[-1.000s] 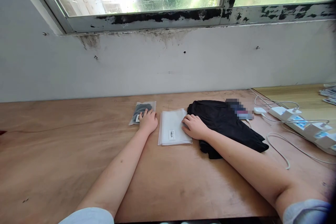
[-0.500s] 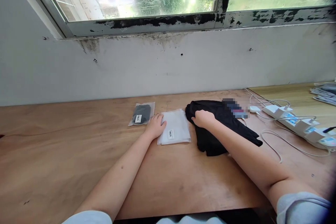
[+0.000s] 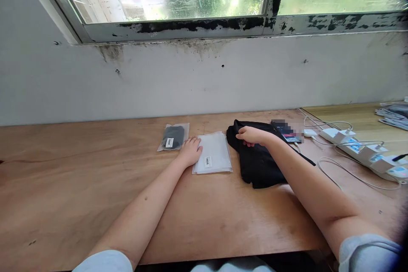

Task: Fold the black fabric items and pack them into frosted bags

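Observation:
My left hand point(image 3: 190, 151) rests flat on the left edge of several stacked frosted plastic bags point(image 3: 215, 148), its fingers stretched out. A barcode label shows near the front of the top bag. Just left of those fingers lies a packed bag point(image 3: 174, 137) with dark folded cloth inside and a white label. Over on the right, my right hand point(image 3: 251, 135) is closed in a pinch on the upper left part of a black garment point(image 3: 263, 168), where the fabric is slightly raised. My right forearm covers part of the garment.
A phone point(image 3: 288, 132) on a cable lies against the garment's far right side. Beyond it, a white power strip point(image 3: 366, 153) holds several plugs, with loose white cables around it. Grey folded items point(image 3: 393, 114) sit at the far right. The wall point(image 3: 165, 80) and window border the table's back.
My right hand has moved slightly up and right over the black garment, and the fabric at its upper left has risen. The right-hand end of the garment has shifted. My left hand stays on the bags.

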Available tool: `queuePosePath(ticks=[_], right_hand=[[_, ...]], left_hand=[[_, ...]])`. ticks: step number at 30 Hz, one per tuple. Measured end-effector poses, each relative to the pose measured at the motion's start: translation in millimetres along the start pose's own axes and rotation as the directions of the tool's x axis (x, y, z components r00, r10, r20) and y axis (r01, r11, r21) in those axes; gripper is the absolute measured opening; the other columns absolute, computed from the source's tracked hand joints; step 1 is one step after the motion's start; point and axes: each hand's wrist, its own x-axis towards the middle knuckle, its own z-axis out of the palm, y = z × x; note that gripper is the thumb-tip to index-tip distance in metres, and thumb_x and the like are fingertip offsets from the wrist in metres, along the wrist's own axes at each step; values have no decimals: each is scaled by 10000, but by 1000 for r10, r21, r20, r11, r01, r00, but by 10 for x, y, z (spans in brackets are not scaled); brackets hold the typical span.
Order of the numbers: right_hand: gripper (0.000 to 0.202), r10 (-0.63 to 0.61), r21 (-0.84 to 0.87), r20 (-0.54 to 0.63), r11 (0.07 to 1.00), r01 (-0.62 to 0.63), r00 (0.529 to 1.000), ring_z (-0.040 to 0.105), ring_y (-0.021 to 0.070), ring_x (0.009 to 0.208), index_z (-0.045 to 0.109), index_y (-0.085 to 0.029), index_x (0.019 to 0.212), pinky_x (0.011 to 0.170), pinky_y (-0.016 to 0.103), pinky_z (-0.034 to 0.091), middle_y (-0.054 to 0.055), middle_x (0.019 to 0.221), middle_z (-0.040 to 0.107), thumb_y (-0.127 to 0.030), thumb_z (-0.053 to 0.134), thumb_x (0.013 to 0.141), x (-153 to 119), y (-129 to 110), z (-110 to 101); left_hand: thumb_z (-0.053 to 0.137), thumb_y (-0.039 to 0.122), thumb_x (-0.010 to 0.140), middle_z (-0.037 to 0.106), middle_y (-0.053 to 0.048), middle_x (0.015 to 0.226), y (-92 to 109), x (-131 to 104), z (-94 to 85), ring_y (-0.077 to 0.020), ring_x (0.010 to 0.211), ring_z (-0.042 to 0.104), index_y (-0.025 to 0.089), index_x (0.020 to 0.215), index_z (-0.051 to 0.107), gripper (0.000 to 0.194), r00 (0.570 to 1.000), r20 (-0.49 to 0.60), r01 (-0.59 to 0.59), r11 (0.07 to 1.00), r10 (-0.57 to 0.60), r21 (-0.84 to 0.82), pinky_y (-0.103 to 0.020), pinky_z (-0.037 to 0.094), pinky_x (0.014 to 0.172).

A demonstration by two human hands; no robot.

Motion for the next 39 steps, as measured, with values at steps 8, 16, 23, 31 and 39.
queuePosePath(ticks=[8,16,23,31,39], right_hand=[[217,-104,36,126,994,101,986,538,122,434,583,-179,836,388,234,335,29,604,649,-376,556,922,-227,-462,-298],[245,-487,357,119,834,420,865,691,154,713,574,-188,1043,574,226,509,65,919,740,-411,483,997,-276,-786,151],[369,-248,-424,-125,889,174,961,599,325,1212,624,-154,1269,1001,420,464,178,1311,642,-239,623,910,130,-80,-171],[880,-65,-150,92,986,78,994,709,197,798,374,-303,1546,661,302,580,154,1436,543,-244,771,762,332,451,-204],[567,-126,41,118,992,122,985,689,166,790,613,-179,1213,623,250,582,116,1298,611,-184,797,676,304,379,-147]], left_hand=[[550,248,866,658,-119,1272,42,-26,-72,-274,1233,567,154,1216,639,373,997,-75,-27,998,22,-57,-405,387,1114],[269,436,1035,706,-84,1011,26,-122,-180,-222,1000,640,179,1043,698,499,974,-177,-210,847,140,-488,-370,486,944],[424,574,972,728,-106,1125,74,-166,-189,-261,1009,668,160,1323,628,579,982,-64,-176,731,179,-659,-393,490,949],[562,472,919,649,-106,1332,347,-116,-284,-291,1237,592,216,1369,603,519,989,15,-108,797,145,-595,-424,456,1055],[644,311,826,691,-96,1254,534,-63,-405,-264,1136,645,205,1241,681,430,994,93,104,540,-48,-835,-406,512,983]])
